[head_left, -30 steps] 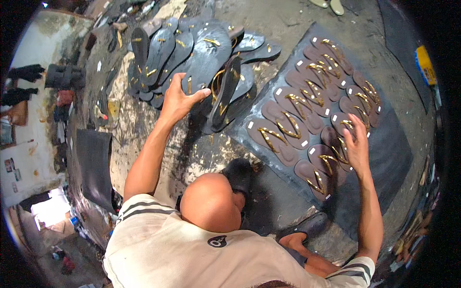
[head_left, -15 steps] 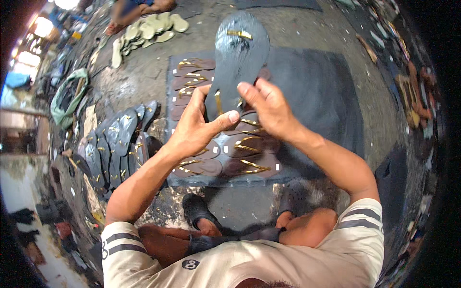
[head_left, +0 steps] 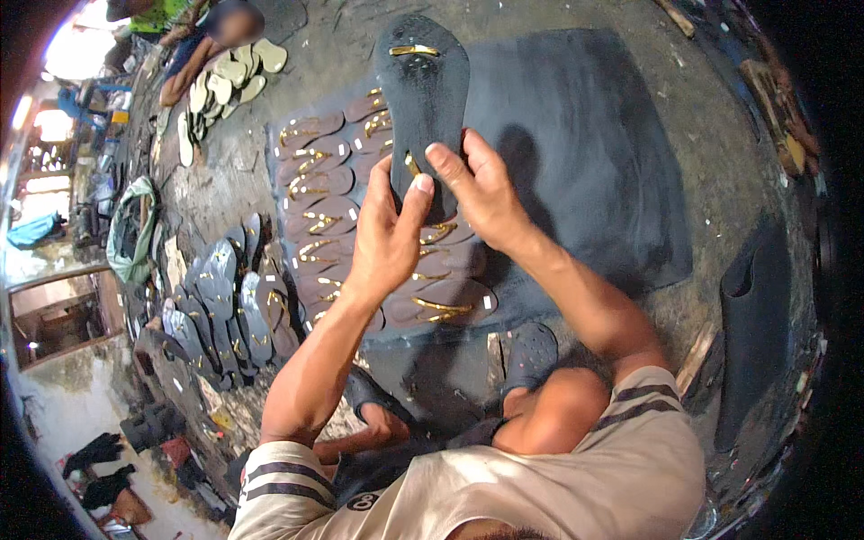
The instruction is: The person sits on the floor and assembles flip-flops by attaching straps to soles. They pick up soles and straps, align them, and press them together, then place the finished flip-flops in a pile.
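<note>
Held sandal (head_left: pixel 421 94): I saw one dark grey sandal, broad at the far end and narrower toward the heel.
Face toward me: I had its underside in view, darker around the front strap end.
Front gold strip (head_left: pixel 414 50): it lay crosswise near the broad tip.
Rear gold strip (head_left: pixel 412 165): it ran lengthwise by the left edge, close to the thumbs.
Pose: I saw the toe pointing away from the wearer.
Place: it was gripped at its narrower part between the left hand (head_left: pixel 389 232) and right hand (head_left: pixel 490 200).
Heel: I saw it partly covered by the hands.
</note>
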Demonstrator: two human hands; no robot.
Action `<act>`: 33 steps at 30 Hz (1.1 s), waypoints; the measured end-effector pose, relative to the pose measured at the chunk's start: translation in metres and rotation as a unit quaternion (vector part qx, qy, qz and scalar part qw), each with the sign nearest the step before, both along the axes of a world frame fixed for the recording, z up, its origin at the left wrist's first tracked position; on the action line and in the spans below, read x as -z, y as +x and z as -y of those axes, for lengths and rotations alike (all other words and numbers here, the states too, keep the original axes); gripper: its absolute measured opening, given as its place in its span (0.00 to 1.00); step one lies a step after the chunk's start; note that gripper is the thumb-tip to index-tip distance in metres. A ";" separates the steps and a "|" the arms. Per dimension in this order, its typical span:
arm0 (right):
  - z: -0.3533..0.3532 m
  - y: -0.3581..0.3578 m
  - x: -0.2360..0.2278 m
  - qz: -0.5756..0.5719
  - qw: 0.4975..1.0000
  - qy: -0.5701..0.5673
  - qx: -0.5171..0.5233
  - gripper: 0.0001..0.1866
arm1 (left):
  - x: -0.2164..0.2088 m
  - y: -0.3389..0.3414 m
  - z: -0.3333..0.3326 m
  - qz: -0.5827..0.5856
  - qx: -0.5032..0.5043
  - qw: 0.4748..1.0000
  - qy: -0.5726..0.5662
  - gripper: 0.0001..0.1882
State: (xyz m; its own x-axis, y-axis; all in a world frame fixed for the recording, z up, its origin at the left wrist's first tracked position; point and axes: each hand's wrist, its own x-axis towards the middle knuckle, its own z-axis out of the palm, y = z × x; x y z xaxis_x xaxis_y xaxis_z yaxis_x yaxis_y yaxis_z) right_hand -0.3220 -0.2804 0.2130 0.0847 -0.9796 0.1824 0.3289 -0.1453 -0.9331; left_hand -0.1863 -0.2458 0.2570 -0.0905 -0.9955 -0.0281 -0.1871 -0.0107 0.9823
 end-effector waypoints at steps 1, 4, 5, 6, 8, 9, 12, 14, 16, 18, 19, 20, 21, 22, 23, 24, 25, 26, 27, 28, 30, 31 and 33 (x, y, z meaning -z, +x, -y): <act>-0.001 -0.005 0.004 0.096 0.991 0.080 -0.049 0.21 | 0.003 -0.001 0.000 -0.037 0.004 0.998 0.044 0.23; -0.010 -0.013 0.009 0.311 0.909 0.241 -0.135 0.19 | 0.013 -0.001 0.000 -0.143 0.011 0.983 0.119 0.23; -0.008 -0.015 0.011 0.323 0.900 0.249 -0.153 0.19 | 0.013 0.001 -0.001 -0.162 0.003 0.976 0.143 0.23; -0.009 -0.019 0.015 0.332 0.892 0.259 -0.167 0.18 | 0.007 -0.003 -0.003 -0.185 -0.004 0.968 0.168 0.23; -0.011 -0.018 0.039 0.114 0.979 0.147 -0.085 0.16 | 0.014 -0.008 -0.007 -0.161 -0.004 0.969 0.186 0.22; -0.011 -0.021 0.044 -0.030 0.996 0.050 -0.067 0.16 | 0.019 -0.009 -0.010 -0.175 -0.009 0.966 0.188 0.21; -0.022 -0.039 0.047 -0.018 0.984 0.112 -0.140 0.18 | 0.026 -0.012 -0.018 -0.182 -0.026 0.963 0.197 0.19; -0.018 -0.080 0.053 0.060 0.966 0.211 -0.134 0.21 | 0.023 -0.008 -0.025 -0.212 -0.031 0.948 0.237 0.22; -0.014 -0.115 0.055 -0.001 0.982 0.187 -0.017 0.23 | 0.028 -0.007 -0.029 -0.254 -0.002 0.929 0.269 0.29; -0.014 -0.140 0.039 -0.146 0.988 0.050 0.005 0.22 | 0.034 0.008 -0.038 -0.315 0.027 0.875 0.366 0.29; -0.014 -0.153 0.030 -0.211 0.977 -0.013 -0.008 0.21 | 0.044 0.020 -0.045 -0.371 0.073 0.828 0.414 0.27; -0.013 -0.171 0.024 -0.270 0.957 -0.058 -0.086 0.20 | 0.044 0.014 -0.050 -0.365 0.078 0.817 0.439 0.29; -0.014 -0.181 0.025 -0.260 0.951 -0.095 -0.135 0.17 | 0.059 0.021 -0.052 -0.295 0.124 0.846 0.426 0.32; -0.016 -0.194 0.026 -0.252 0.942 -0.128 -0.183 0.15 | 0.066 0.009 -0.048 -0.304 0.071 0.855 0.414 0.33; -0.030 -0.196 0.017 -0.269 0.938 0.058 -0.211 0.16 | 0.065 0.000 -0.049 -0.307 0.014 0.864 0.399 0.34; -0.045 -0.207 0.025 -0.291 0.933 0.083 -0.193 0.17 | 0.067 -0.005 -0.051 -0.311 0.010 0.872 0.378 0.34; -0.058 -0.217 0.037 -0.313 0.928 0.100 -0.174 0.19 | 0.070 -0.009 -0.051 -0.314 0.008 0.882 0.350 0.35; -0.071 -0.222 0.051 -0.282 0.937 0.136 -0.156 0.20 | 0.081 -0.013 -0.057 -0.309 -0.009 0.894 0.323 0.31; -0.089 -0.225 0.066 -0.251 0.942 0.178 -0.137 0.21 | 0.096 -0.019 -0.068 -0.242 -0.036 0.916 0.318 0.27; -0.104 -0.227 0.078 -0.220 0.944 0.215 -0.119 0.22 | 0.110 -0.028 -0.080 -0.199 -0.055 0.922 0.328 0.28; -0.131 -0.232 0.098 -0.213 0.942 0.237 -0.102 0.24 | 0.135 -0.044 -0.105 -0.144 -0.107 0.906 0.382 0.30; -0.146 -0.234 0.109 -0.207 0.943 0.247 -0.076 0.24 | 0.146 -0.050 -0.116 -0.091 -0.102 0.913 0.385 0.29; -0.170 -0.240 0.124 -0.167 0.934 0.305 -0.083 0.23 | 0.176 -0.056 -0.134 -0.013 -0.072 0.929 0.363 0.28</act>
State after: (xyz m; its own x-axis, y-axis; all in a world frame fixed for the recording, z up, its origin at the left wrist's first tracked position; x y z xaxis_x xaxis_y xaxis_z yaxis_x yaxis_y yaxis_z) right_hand -0.5617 -0.1108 0.0894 0.1965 -0.8613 -0.4685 -0.0249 0.4733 -0.8805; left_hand -0.2421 -0.1123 0.0812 0.0315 -0.7176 -0.6957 -0.1096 -0.6944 0.7112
